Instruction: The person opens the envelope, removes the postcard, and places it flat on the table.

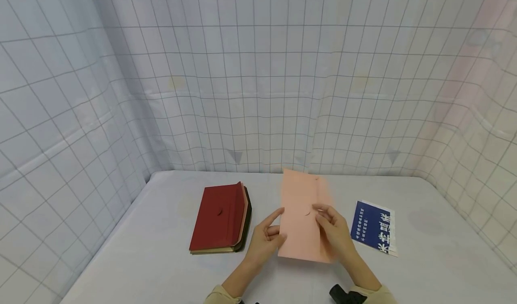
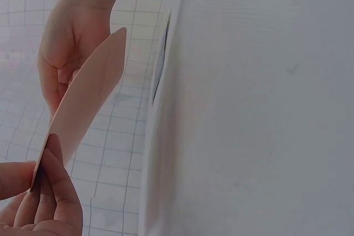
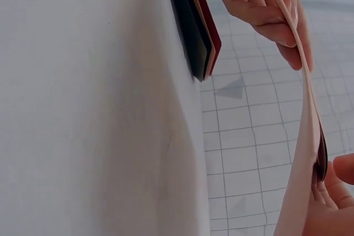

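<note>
A pale pink paper envelope (image 1: 300,236) with a curved slit and a folded flap stands raised and tilted above the table. Its left edge is pinched between the thumb and fingers of my left hand (image 1: 264,241). On the other side, my right hand (image 1: 336,230) pinches the envelope by its flap near the slit. In the right wrist view, the envelope (image 3: 298,153) bows edge-on, and a dark curved tab or opening shows beside the right hand (image 3: 329,197). The left wrist view shows the left fingertips (image 2: 55,186) gripping one end.
To the left lies a stack of envelopes with a red one (image 1: 216,216) on top; pink and dark layers show below it. A blue printed packet (image 1: 370,225) with white characters lies at the right. A white grid-patterned curtain (image 1: 258,79) stands behind the white table (image 1: 141,250).
</note>
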Demonstrator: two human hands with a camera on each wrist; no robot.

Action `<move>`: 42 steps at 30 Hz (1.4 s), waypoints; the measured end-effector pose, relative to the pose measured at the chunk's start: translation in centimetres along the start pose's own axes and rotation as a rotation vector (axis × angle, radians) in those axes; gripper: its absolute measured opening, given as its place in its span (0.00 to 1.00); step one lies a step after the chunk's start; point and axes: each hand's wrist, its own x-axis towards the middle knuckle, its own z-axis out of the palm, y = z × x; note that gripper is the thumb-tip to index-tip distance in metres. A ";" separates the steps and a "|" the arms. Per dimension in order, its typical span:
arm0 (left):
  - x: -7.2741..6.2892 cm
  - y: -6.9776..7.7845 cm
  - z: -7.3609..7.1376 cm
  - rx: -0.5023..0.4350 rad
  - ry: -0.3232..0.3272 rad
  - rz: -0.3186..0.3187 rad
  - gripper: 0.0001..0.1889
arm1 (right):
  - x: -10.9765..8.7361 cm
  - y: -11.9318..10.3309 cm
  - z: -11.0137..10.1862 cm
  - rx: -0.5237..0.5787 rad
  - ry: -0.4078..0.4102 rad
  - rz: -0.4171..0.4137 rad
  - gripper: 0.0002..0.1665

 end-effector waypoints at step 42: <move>0.0 0.2 -0.3 0.030 -0.047 -0.029 0.34 | 0.1 -0.4 -1.2 0.081 0.024 0.125 0.22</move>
